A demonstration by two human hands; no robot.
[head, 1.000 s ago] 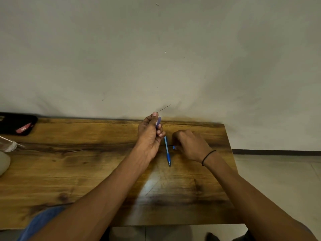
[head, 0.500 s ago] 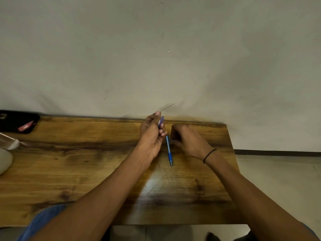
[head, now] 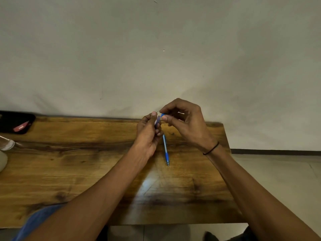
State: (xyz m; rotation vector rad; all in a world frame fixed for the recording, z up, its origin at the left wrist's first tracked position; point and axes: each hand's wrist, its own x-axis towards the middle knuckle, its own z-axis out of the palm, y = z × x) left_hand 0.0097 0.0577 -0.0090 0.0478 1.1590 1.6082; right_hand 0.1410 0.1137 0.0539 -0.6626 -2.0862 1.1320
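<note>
My left hand (head: pixel 148 134) is raised over the wooden table (head: pixel 86 171) and grips a small bluish pen part (head: pixel 157 121) with a thin refill sticking out of its top. My right hand (head: pixel 184 122) is lifted beside it and pinches a small blue piece (head: pixel 162 115) between thumb and forefinger, right at the refill's tip. A blue pen barrel (head: pixel 165 150) lies on the table under the hands, tip pointing toward me. Most of the held part is hidden by my fingers.
A black pouch (head: pixel 16 121) with a red label lies at the table's far left. A clear glass object (head: pixel 7 144) and a pale rounded thing (head: pixel 2 161) sit at the left edge. The wall rises behind; the table's right edge drops to a tiled floor (head: pixel 278 180).
My right hand has risen from the table with a small blue piece and come to the refill tip held by my left hand. The left hand has barely moved.
</note>
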